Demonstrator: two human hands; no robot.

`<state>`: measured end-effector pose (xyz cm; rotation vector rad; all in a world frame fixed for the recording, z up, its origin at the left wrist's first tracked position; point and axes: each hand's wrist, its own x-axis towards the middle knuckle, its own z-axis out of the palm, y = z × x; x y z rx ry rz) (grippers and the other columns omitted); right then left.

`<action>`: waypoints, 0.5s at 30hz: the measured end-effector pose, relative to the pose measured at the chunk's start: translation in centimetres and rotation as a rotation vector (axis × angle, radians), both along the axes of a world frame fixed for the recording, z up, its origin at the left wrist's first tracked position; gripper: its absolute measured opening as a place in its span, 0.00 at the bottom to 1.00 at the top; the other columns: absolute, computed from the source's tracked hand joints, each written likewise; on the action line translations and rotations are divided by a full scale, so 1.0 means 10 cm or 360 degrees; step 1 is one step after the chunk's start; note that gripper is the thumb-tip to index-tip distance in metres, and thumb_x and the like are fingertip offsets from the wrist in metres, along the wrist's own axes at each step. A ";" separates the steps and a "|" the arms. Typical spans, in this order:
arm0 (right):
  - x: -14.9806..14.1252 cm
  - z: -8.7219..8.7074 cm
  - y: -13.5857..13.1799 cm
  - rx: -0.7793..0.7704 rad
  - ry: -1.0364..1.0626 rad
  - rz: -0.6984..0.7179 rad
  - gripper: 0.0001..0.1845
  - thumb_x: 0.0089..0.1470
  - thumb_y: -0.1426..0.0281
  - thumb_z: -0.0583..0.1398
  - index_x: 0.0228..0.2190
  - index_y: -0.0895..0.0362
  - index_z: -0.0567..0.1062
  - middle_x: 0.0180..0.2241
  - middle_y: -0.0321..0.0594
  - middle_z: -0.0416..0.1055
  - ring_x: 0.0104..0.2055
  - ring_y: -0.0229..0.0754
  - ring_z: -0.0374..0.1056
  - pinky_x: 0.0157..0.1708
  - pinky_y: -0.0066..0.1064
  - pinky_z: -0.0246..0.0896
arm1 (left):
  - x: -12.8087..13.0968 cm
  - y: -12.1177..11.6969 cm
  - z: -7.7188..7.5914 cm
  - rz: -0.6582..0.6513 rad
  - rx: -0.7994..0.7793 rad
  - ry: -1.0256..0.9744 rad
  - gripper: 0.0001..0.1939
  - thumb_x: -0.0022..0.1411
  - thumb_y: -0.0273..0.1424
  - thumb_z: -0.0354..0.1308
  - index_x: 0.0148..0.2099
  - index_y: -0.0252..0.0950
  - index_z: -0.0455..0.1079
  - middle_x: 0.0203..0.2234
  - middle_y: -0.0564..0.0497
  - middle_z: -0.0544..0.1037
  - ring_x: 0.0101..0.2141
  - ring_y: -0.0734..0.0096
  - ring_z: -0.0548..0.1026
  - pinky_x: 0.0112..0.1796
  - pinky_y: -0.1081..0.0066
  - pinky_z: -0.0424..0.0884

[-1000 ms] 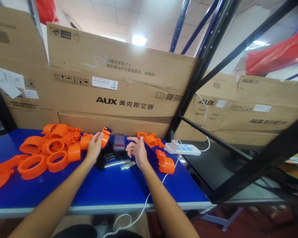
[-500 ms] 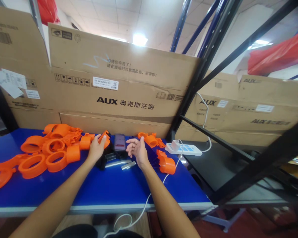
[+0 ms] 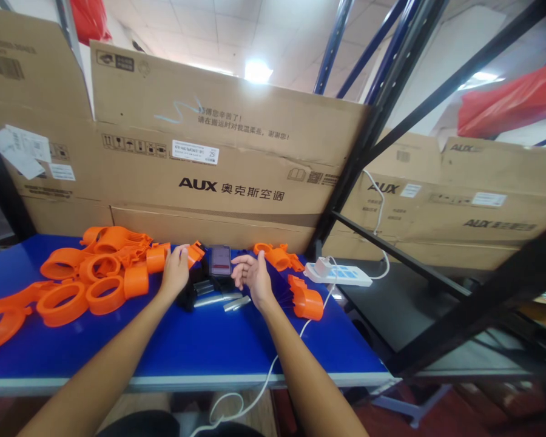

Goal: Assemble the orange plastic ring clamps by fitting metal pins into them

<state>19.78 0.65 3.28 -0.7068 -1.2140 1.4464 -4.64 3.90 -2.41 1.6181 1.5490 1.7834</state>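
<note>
My left hand (image 3: 176,271) is closed around an orange plastic ring clamp (image 3: 158,258). Its round end shows left of the fingers, and its forked end sticks out to the right. My right hand (image 3: 253,280) is raised above the table, palm turned inward, with fingers apart and nothing in them. Between the hands stands a phone (image 3: 221,260) with its screen lit. Below it lie a silver metal tube (image 3: 216,299) and a shorter metal piece (image 3: 237,304), beside dark objects (image 3: 187,297) I cannot make out.
Several orange ring parts (image 3: 64,304) are heaped at the left of the blue table (image 3: 186,355). More orange parts (image 3: 307,301) lie right of my right hand. A white power strip (image 3: 339,274) and its cable (image 3: 273,370) are at the right. Cardboard (image 3: 236,164) stands behind.
My left hand has turned the orange ring clamp slightly, so its forked end shows more to the right. My right hand stays nearly still.
</note>
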 end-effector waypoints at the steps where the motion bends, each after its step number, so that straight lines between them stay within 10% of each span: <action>1: 0.00 0.00 0.00 0.0002 0.0000 -0.0001 0.44 0.57 0.34 0.41 0.34 0.58 0.76 0.22 0.43 0.74 0.17 0.38 0.65 0.14 0.25 0.52 | 0.01 -0.01 0.01 0.0034 0.0023 0.0054 0.19 0.71 0.38 0.47 0.58 0.40 0.70 0.56 0.43 0.75 0.61 0.55 0.67 0.64 0.51 0.55; 8: 0.01 0.01 -0.01 0.0016 0.0000 -0.0008 0.44 0.57 0.33 0.42 0.33 0.58 0.76 0.22 0.42 0.74 0.17 0.37 0.64 0.14 0.25 0.52 | 0.02 -0.19 0.28 0.0260 0.0224 0.0561 0.23 0.70 0.35 0.47 0.65 0.39 0.66 0.67 0.42 0.61 0.71 0.51 0.45 0.65 0.47 0.50; 15: 0.01 0.00 -0.03 0.0053 -0.0023 -0.0031 0.44 0.56 0.33 0.41 0.34 0.57 0.76 0.20 0.41 0.72 0.16 0.38 0.63 0.14 0.27 0.52 | -0.33 -0.33 0.51 0.0811 -0.0052 0.1081 0.25 0.66 0.29 0.48 0.64 0.36 0.67 0.58 0.34 0.73 0.61 0.42 0.64 0.61 0.40 0.42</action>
